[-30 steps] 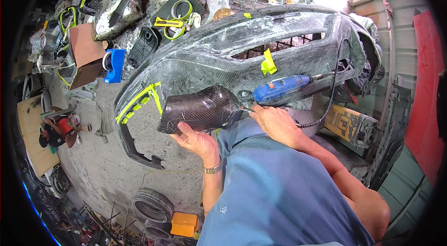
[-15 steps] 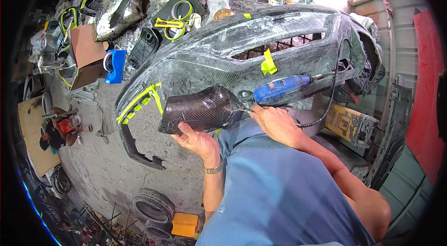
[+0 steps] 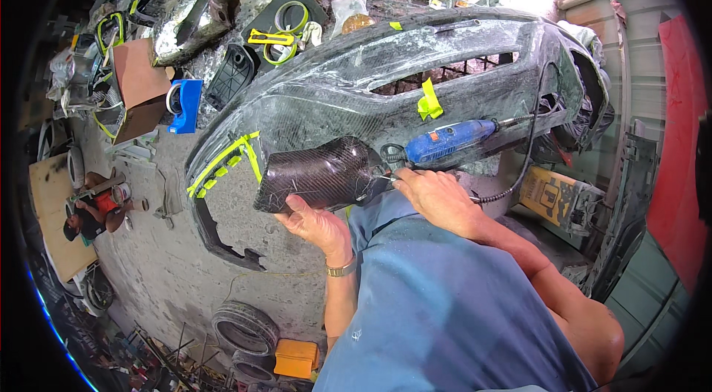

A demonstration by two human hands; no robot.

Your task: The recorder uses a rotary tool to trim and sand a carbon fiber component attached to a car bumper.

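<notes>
Before the bumper (image 3: 330, 114), shell (image 3: 319, 171) held atop half-curled left hand (image 3: 319, 229); closed right hand (image 3: 439, 199) grips tool (image 3: 391, 177); motor (image 3: 449, 140) on bumper.

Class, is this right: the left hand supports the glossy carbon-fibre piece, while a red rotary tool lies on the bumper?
Red is wrong: the head view shows a blue rotary tool lying on the bumper. The left hand does support the glossy carbon-fibre piece.
</notes>
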